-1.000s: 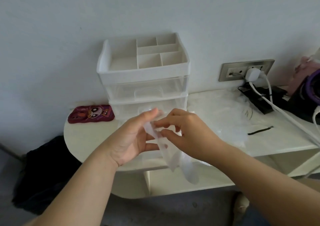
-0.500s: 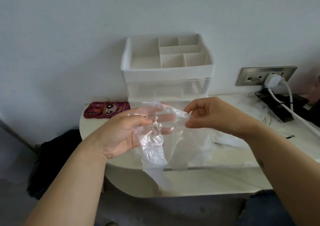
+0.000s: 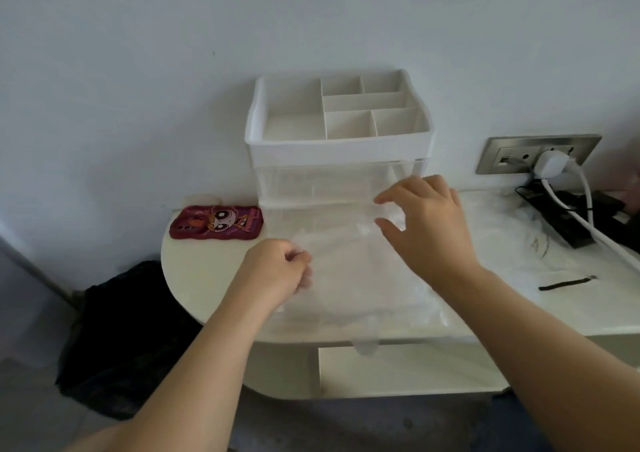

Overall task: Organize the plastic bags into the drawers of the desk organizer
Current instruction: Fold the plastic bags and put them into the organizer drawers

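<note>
A clear plastic bag [image 3: 346, 271] lies spread flat on the white desk [image 3: 201, 278], in front of the white desk organizer [image 3: 339, 153]. The organizer has an open divided tray on top and clear drawers [image 3: 329, 184] below, both pushed in. My left hand [image 3: 277, 271] is curled shut on the bag's left edge. My right hand [image 3: 426, 223] hovers over the bag's far right corner with thumb and fingers apart, close to the lower drawer front. More clear plastic bags [image 3: 502, 243] lie in a heap on the desk to the right.
A red cartoon phone case [image 3: 216, 226] lies left of the organizer. On the right are a wall socket [image 3: 536, 153], a white plug and cable [image 3: 588, 209], a black block [image 3: 571, 229] and a thin black strip [image 3: 568, 282]. A dark bag [image 3: 121, 330] sits on the floor at left.
The bag was held up and stretched between both hands; now it lies flat on the desk. My right hand has let go and spread its fingers, and my left hand stays at the edge.
</note>
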A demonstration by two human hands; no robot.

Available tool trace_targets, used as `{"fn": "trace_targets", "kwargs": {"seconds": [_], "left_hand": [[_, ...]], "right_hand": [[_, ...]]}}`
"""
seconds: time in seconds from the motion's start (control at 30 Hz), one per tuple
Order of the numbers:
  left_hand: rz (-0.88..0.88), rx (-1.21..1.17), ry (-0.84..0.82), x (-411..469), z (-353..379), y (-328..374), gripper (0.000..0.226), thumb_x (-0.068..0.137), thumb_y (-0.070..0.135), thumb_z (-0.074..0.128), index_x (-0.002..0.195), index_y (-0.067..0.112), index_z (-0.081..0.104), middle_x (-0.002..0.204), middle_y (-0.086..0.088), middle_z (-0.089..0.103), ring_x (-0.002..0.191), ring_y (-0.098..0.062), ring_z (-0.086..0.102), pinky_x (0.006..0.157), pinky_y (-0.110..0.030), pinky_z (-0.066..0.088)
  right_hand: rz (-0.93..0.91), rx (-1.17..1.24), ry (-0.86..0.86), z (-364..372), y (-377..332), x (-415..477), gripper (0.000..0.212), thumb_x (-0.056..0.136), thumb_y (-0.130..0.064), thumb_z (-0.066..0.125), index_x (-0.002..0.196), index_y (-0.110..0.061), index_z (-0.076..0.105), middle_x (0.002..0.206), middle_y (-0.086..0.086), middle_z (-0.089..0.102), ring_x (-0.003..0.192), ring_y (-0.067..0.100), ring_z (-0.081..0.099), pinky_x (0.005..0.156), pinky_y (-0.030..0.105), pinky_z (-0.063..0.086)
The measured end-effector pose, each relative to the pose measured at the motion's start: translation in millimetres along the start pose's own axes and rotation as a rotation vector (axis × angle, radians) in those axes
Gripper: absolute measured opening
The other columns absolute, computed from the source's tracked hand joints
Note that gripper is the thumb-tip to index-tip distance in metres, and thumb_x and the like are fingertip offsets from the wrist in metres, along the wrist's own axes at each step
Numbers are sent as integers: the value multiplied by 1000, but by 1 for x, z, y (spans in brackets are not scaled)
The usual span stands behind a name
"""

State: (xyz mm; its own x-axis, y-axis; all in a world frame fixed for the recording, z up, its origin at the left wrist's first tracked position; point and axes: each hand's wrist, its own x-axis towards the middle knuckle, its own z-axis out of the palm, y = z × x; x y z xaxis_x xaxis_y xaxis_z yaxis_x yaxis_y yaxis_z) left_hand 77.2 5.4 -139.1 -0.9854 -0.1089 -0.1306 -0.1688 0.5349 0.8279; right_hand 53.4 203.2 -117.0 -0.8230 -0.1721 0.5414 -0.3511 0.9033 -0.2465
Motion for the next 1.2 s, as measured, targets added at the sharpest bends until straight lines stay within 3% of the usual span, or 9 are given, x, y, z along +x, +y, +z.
{"fn": "trace_targets", "kwargs": {"seconds": [0.07, 0.27, 0.4, 0.53, 0.63, 0.73, 0.9, 1.1, 1.2], "left_hand": [[7, 103, 23, 3, 2, -3, 22, 94, 15, 50, 79, 13, 66, 67, 3, 71, 69, -18, 69, 70, -36, 58], [45, 257, 55, 3, 7, -6, 26, 91, 10, 41, 89, 27, 62, 72, 4, 70, 72, -15, 66, 70, -34, 56], [69, 356, 84, 3, 8, -6, 21, 91, 14, 46, 108, 12, 59, 88, -4, 68, 84, -22, 64, 76, -39, 53], [120, 538, 171, 0, 7, -5, 40, 93, 20, 52, 132, 17, 41, 119, -6, 56, 104, -24, 58, 76, -32, 45], [295, 642, 309, -4, 6, -2, 35, 93, 18, 54, 126, 22, 45, 119, 2, 50, 101, -18, 55, 68, -28, 42], [370, 563, 105, -1, 11, -1, 24, 94, 14, 51, 113, 26, 62, 114, 8, 60, 99, -11, 58, 84, -28, 48], [209, 588, -411, 4, 19, -5, 38, 97, 18, 42, 133, 24, 51, 135, 0, 53, 119, -18, 52, 98, -26, 41], [146, 752, -517, 16, 26, 0, 37, 100, 27, 35, 131, 11, 47, 145, -4, 37, 123, -23, 44, 96, -31, 36], [124, 778, -485, 25, 33, 1, 39, 100, 26, 38, 137, 15, 42, 150, -5, 30, 128, -25, 42, 104, -36, 34]], "right_hand": [[-95, 30, 64, 1, -12, -6, 17, 79, -19, 72, 96, -18, 71, 97, 0, 68, 92, 26, 57, 81, 37, 43], [50, 29, -703, 31, -14, -28, 50, 92, -43, 53, 137, -25, 46, 142, -5, 45, 128, 18, 41, 106, 32, 33], [57, 76, -824, 41, -11, -24, 63, 92, -47, 51, 147, -22, 30, 156, -1, 21, 141, 20, 24, 112, 34, 24], [63, 141, -882, 51, -10, -19, 68, 91, -47, 52, 148, -21, 26, 157, -3, 19, 141, 20, 24, 113, 34, 21], [82, 179, -835, 58, -10, -14, 68, 90, -45, 56, 147, -22, 29, 157, -3, 17, 141, 18, 24, 112, 32, 21], [44, 199, -787, 63, -11, -12, 62, 91, -40, 56, 146, -21, 34, 156, 0, 20, 142, 16, 23, 112, 29, 21], [-29, 206, -775, 56, -11, -12, 44, 100, -33, 41, 141, -19, 41, 147, 1, 41, 137, 17, 32, 109, 25, 22], [-54, 54, -640, 22, -14, -6, 40, 96, -40, 44, 134, -29, 49, 135, -6, 54, 123, 15, 49, 101, 33, 42], [-39, 55, -747, 25, -21, -7, 51, 92, -51, 47, 134, -22, 49, 137, -4, 51, 127, 16, 44, 104, 32, 37]]}}
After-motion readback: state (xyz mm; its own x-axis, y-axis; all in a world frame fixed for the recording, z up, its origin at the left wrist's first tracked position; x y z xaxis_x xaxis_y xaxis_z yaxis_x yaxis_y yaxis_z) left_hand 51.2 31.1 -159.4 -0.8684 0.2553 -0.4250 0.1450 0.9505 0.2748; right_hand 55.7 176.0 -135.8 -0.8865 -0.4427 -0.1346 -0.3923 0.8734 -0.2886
